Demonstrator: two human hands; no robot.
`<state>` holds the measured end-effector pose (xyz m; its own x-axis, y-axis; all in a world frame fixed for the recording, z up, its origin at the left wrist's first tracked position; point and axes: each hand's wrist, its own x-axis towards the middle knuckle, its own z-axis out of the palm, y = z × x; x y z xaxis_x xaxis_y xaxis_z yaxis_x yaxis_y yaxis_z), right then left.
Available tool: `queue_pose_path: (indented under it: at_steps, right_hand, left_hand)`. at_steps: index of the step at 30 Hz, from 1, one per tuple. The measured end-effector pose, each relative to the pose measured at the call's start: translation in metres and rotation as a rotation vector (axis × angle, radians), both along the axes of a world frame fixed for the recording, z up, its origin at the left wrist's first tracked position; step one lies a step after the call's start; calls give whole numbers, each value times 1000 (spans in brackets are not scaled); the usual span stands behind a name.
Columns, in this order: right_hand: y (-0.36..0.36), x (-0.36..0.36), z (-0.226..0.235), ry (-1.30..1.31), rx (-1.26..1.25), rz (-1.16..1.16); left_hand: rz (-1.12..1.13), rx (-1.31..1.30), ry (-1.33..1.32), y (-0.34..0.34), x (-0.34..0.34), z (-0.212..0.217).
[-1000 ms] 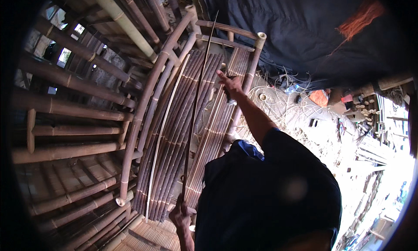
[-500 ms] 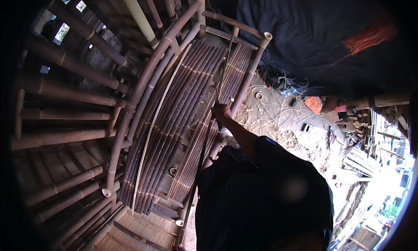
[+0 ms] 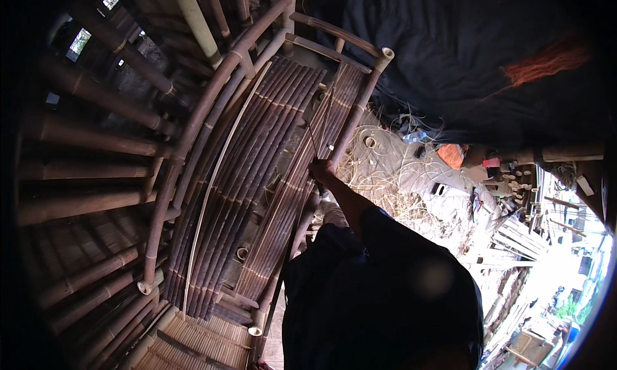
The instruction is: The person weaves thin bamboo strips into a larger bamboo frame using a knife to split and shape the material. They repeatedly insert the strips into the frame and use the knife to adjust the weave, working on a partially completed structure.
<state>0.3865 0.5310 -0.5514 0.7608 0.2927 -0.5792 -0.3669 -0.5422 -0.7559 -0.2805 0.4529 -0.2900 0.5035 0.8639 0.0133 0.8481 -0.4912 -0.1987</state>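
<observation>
A long bamboo bench (image 3: 247, 171) with dark slats lies before me, its slat bundles tied by pale bands. Over its right-hand slats my right hand (image 3: 322, 171) is closed around a thin dark strip (image 3: 286, 267). Slender lengths stick out beyond the fist toward the far end of the bench; a short dark piece shows just below it, its kind unclear. At the lower edge only a sliver of my left hand (image 3: 264, 365) shows, near the strip's lower end. Its fingers are mostly out of the picture. A pale, narrow strip (image 3: 215, 177) runs along the left slats.
Stacked bamboo frames (image 3: 96, 171) crowd the left side. A dark cloth (image 3: 411, 61) with orange fibres (image 3: 546, 63) hangs at the upper right. Loose shavings (image 3: 385, 177), an orange bag (image 3: 452, 155) and a plastic bottle (image 3: 415, 137) lie on the floor. Pale woven slats (image 3: 193, 344) are at the lower left.
The bench has shifted slightly left in the picture. My right hand sits slightly lower against the slats, still closed, and the slender lengths beyond it lean at a different angle.
</observation>
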Motion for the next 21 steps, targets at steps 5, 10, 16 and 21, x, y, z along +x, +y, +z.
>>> queue_pose_path:
  at_steps: [5, 10, 16, 21]
  right_hand:
    - [-5, 0, -27, 17, -7, -26]
    - [-8, 6, -30, -6, 16, 15]
    - [2, 26, -20, -26, -21, -53]
    - [-8, 57, -39, -501, -408, 336]
  left_hand:
    - [27, 6, 5, -2, 2, 7]
    - [59, -55, 25, -2, -1, 6]
    - [-8, -21, -102, 14, 44, -3]
    - [36, 47, -165, 54, 57, -58]
